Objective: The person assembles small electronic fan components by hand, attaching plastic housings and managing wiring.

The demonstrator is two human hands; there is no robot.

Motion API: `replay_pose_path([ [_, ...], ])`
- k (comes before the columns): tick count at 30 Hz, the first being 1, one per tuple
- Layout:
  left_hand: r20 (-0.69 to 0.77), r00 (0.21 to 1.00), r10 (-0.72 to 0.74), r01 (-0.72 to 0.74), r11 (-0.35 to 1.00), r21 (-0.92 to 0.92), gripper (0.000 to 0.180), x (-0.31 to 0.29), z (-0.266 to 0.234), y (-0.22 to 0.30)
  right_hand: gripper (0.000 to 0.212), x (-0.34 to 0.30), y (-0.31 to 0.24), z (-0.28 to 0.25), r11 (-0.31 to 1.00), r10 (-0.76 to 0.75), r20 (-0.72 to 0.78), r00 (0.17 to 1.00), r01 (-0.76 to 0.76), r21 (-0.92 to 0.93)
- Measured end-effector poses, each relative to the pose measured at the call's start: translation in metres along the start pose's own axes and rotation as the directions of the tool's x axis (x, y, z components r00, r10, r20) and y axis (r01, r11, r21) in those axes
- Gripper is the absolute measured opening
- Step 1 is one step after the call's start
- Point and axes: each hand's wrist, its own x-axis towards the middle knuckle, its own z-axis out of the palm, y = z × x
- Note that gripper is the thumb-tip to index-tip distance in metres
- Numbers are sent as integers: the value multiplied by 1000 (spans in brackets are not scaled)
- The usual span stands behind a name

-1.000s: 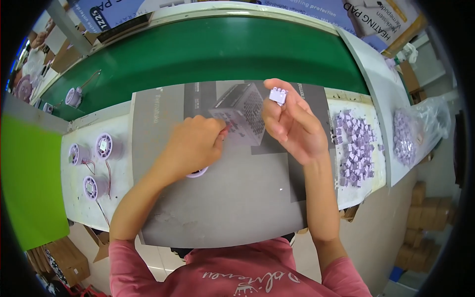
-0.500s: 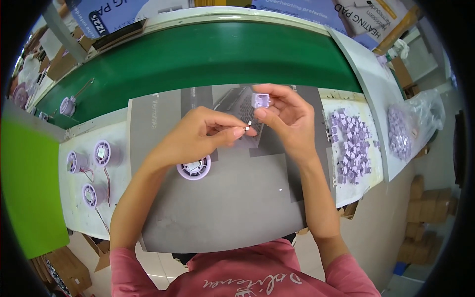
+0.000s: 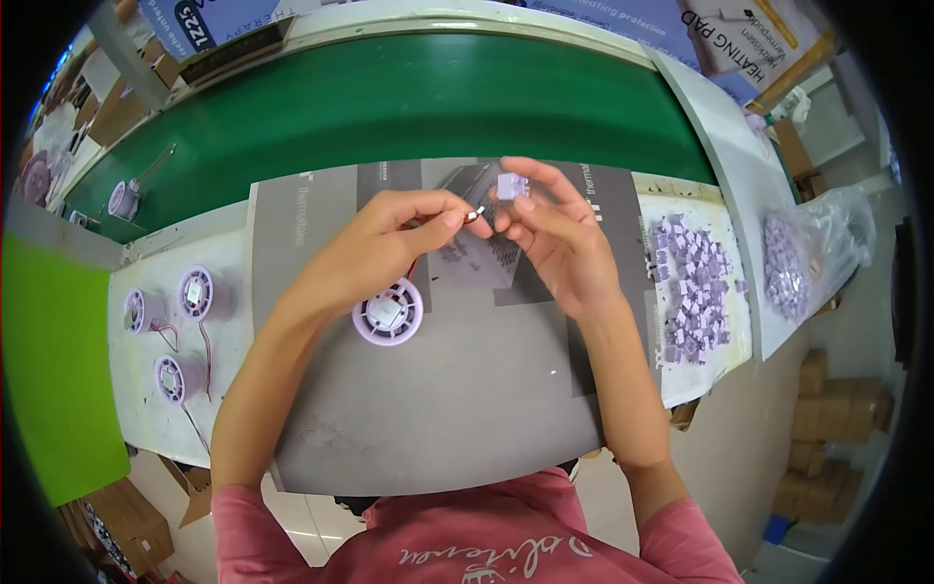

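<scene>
Over the far half of a grey printed board [image 3: 438,419], my two hands are raised close together. My left hand [image 3: 379,243] pinches the end of a thin wire lead with a small white connector [image 3: 475,214] at its tip. The fingers of my right hand [image 3: 569,238] are closed on a small square lilac plastic housing [image 3: 511,186], its side with little prongs toward me. Below my left hand lies a round lilac fan unit [image 3: 387,312] with a white square at its centre; red wire rises from it behind my fingers.
Several lilac housings [image 3: 693,287] lie heaped at the right, beside a clear plastic bag [image 3: 827,248] of more. Three wired fan units [image 3: 197,292] stand at the left. A green conveyor belt [image 3: 418,107] crosses behind, with another unit [image 3: 124,200] on it.
My right hand has turned the lilac housing from its hollow side to its pronged side. My left hand has shifted slightly left and away, uncovering more of the fan unit.
</scene>
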Motion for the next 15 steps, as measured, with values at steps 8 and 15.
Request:
replay_pose_path([
  [8, -86, 995, -52, 45, 996, -76, 29, 0, 6, 3, 33, 1, 5, -6, 989, -35, -85, 996, 22, -149],
  [15, -47, 999, 3, -16, 957, -288, 20, 3, 5, -2, 33, 1, 1, -3, 913, -187, 110, 976, 214, -348],
])
